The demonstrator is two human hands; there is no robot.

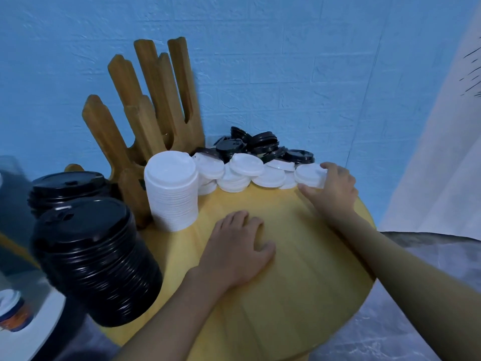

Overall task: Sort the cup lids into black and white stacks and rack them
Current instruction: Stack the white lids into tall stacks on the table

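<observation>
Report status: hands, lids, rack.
Left hand flat on the table, holding nothing. Right hand grips a white lid at the loose pile's edge. One white stack, two black stacks built; wooden rack shows no lids. Nothing blocking.

Left hand (pixel 238 246) lies flat (palm down), right hand (pixel 335 187) curled

free: table (pixel 299 243) centre | blocked left: black stacks (pixel 96 256), white stack (pixel 170 194), rack (pixel 145 113) | blocked rear: loose lids (pixel 247 162)

Dim, even light; blurred, warped edges.
</observation>
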